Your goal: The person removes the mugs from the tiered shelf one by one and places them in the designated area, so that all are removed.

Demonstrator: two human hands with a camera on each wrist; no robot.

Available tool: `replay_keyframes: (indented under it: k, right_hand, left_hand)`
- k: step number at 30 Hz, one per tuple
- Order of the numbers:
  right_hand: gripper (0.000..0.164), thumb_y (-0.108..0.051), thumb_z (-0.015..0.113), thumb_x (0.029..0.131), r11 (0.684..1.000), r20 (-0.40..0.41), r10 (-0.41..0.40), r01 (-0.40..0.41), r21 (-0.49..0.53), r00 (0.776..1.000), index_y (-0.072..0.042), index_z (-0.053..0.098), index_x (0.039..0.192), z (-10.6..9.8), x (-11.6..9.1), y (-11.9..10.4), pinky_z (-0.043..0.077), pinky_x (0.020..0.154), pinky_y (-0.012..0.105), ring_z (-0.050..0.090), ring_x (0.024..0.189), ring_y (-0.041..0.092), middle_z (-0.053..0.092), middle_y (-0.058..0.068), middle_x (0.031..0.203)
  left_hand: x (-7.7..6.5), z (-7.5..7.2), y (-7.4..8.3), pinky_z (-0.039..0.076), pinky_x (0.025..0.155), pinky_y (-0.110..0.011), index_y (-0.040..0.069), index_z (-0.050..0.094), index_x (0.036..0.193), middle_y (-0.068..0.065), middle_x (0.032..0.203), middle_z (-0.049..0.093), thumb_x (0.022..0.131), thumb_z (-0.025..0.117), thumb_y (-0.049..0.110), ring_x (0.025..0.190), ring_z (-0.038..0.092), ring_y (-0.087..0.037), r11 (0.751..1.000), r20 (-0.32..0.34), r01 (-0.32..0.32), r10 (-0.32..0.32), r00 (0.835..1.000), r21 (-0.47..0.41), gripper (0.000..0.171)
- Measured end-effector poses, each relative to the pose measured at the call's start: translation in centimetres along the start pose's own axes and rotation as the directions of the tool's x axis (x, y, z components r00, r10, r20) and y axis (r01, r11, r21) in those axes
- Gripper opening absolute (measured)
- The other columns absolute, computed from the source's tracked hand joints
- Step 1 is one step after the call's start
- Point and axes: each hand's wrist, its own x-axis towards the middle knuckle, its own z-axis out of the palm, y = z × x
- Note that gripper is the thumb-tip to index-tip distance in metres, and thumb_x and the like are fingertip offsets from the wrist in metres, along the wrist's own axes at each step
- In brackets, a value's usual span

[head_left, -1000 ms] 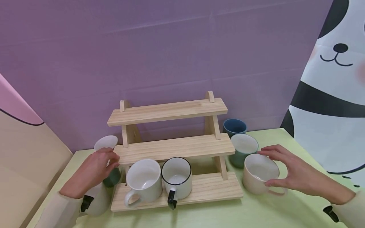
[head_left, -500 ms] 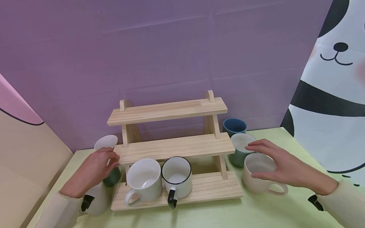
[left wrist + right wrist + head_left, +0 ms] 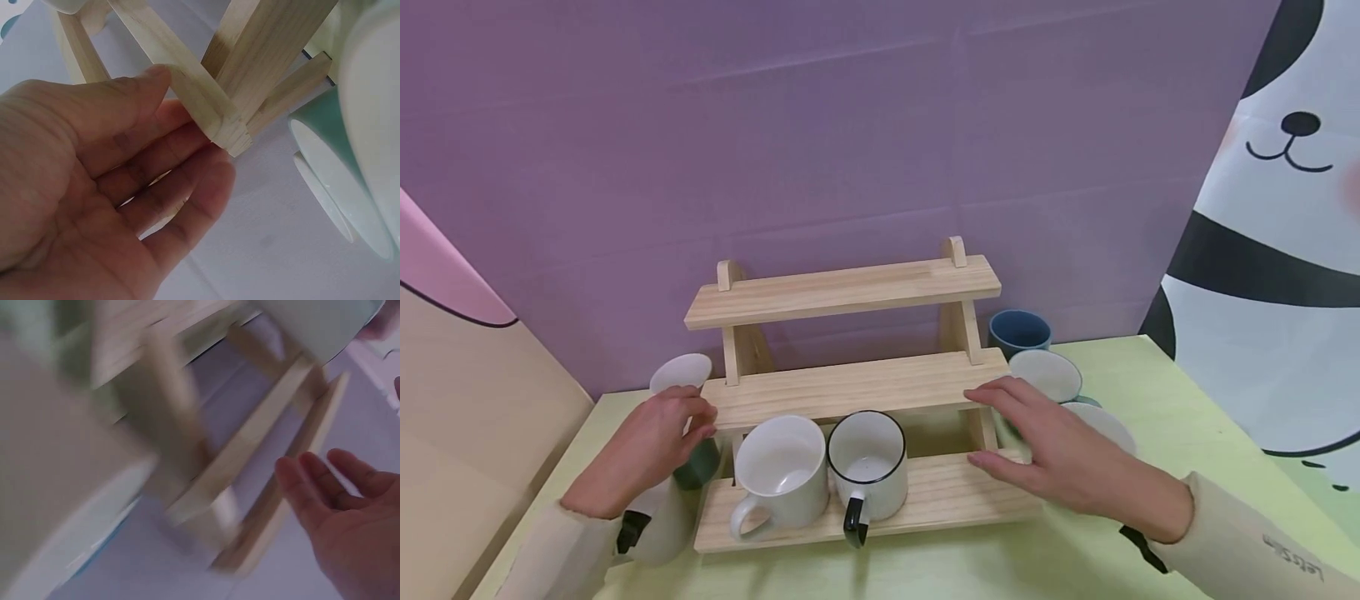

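A three-tier wooden shelf stand (image 3: 850,387) stands on the table. My left hand (image 3: 651,450) grips the left end of its middle plank, thumb over the edge and fingers curled beneath, as the left wrist view (image 3: 187,94) shows. On the lowest tier sit a plain white mug (image 3: 797,500) and a white enamel-style mug (image 3: 883,492) with black rim and handle. My right hand (image 3: 1060,450) hovers at the stand's right end, thumb and fingers spread, holding nothing; whether it touches the wood I cannot tell. Behind it a cream mug (image 3: 1105,423) is mostly hidden.
Right of the stand are a blue cup (image 3: 1019,331) and a green mug with pale inside (image 3: 1047,375). At the left, a cup with white inside (image 3: 681,372), a dark green cup (image 3: 697,467) and a white vessel (image 3: 662,529) stand around my left wrist. A purple cloth (image 3: 850,150) hangs behind.
My right hand has left the cream mug and moved left to the stand's right end. The cream mug stays on the table. My left hand keeps its grip on the plank.
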Motion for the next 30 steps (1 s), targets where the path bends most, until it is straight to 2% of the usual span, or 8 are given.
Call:
replay_keyframes:
  k: [5,11,16,22,30]
  right_hand:
    - [0.071,-0.063,0.055,0.084,1.000,0.094,0.014,-0.014,0.004,0.996,-0.012,0.049,0.134,1.5,2.0,-3.4,0.044,0.092,0.038,0.051,0.109,0.015,0.048,-0.001,0.126]
    - [0.075,-0.065,0.057,0.082,0.999,0.100,-0.044,0.045,-0.006,0.994,-0.007,0.052,0.130,3.2,4.2,-5.6,0.047,0.083,0.035,0.053,0.097,0.013,0.050,0.000,0.116]
    - [0.082,-0.070,0.059,0.077,0.998,0.118,-0.031,0.037,-0.051,0.993,-0.007,0.054,0.127,4.1,5.6,-6.5,0.047,0.077,0.032,0.051,0.092,0.013,0.051,0.001,0.112]
    - [0.086,-0.071,0.063,0.071,0.997,0.132,0.029,-0.019,-0.078,0.991,-0.002,0.056,0.122,5.3,6.6,-7.3,0.046,0.073,0.029,0.047,0.085,0.014,0.047,0.003,0.102]
    - [0.074,-0.059,0.070,0.067,0.998,0.075,0.054,-0.052,-0.039,0.996,-0.001,0.058,0.113,6.0,6.8,-7.8,0.045,0.068,0.024,0.044,0.077,0.012,0.044,0.001,0.096]
  left_hand:
    - [-0.1,0.0,-0.1,0.048,0.064,-0.035,0.007,0.070,0.080,0.008,0.075,0.053,0.073,0.080,0.004,0.071,0.051,-0.014,1.000,0.001,0.007,-0.007,1.000,0.007,0.012]
    - [0.0,0.1,-0.1,0.048,0.064,-0.035,0.007,0.069,0.079,0.007,0.074,0.052,0.073,0.080,0.005,0.070,0.050,-0.013,1.000,-0.006,-0.004,0.004,1.000,0.017,0.013]
    - [0.2,0.0,-0.1,0.048,0.064,-0.034,0.008,0.068,0.078,0.007,0.074,0.053,0.073,0.080,0.004,0.070,0.051,-0.014,1.000,-0.011,-0.011,0.011,1.000,0.018,0.013]
    - [0.2,-0.1,-0.1,0.048,0.064,-0.035,0.008,0.068,0.078,0.007,0.074,0.053,0.073,0.080,0.005,0.070,0.051,-0.013,1.000,0.005,0.000,0.000,1.000,0.014,0.013]
    - [0.1,-0.2,-0.1,0.048,0.064,-0.035,0.008,0.068,0.078,0.007,0.074,0.054,0.074,0.080,0.005,0.070,0.051,-0.014,1.000,0.008,0.003,-0.003,1.000,0.014,0.012]
